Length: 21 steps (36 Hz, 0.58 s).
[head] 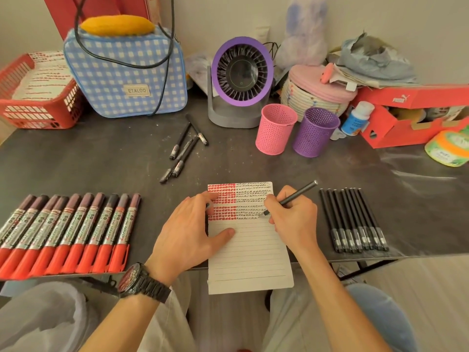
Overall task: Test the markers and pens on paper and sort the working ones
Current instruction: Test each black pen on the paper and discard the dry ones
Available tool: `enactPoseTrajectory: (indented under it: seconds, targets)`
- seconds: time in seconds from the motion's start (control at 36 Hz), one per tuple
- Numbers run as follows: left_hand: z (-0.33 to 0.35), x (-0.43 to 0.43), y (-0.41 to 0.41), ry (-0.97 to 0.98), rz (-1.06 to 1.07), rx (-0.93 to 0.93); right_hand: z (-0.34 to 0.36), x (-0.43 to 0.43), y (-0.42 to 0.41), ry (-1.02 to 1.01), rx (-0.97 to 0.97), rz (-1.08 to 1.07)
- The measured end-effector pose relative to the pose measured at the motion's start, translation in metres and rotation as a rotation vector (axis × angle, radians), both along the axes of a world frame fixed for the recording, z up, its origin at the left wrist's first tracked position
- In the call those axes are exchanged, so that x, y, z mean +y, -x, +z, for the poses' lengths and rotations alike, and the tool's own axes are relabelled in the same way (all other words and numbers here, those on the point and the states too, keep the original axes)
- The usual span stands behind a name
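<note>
Red markers (68,232): capped, in a neat row at the left of the table (101,153); the red blots on the paper suggest they are tested.
Paper (250,252): at the near table edge; top lines filled with red blots and black scribbles, lower lines blank.
Left hand (193,232): flat, fingers straight, pressing the paper down.
Right hand (291,219): fingers curled round a black pen (295,196), its tip on the last scribbled line.
Row of black pens (355,219): capped, lined up at the right; likely done.
Loose pens (182,148): scattered further back; probably left to test.
Writing: "ETALOO" on the checked bag (124,80); "puma" on the red box (406,107); marker labels too blurred to read.
</note>
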State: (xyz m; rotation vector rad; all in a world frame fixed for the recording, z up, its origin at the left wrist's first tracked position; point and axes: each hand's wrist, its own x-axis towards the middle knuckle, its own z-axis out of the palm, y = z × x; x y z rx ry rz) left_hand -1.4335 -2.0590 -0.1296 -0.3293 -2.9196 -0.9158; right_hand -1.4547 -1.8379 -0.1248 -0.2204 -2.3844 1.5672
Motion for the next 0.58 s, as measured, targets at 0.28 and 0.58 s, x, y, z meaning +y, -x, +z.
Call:
enactPoseTrajectory:
  seconds: [0.28, 0.58]
  targets:
    - [-0.0012, -0.0013, 0.0009, -0.018, -0.005, -0.012, -0.0022, 0.0011, 0.0012, 0.000, -0.002, 0.007]
    - [-0.0036, -0.0020, 0.0020, 0.003, -0.014, -0.017, -0.0035, 0.0017, 0.0014, 0.002, 0.011, 0.000]
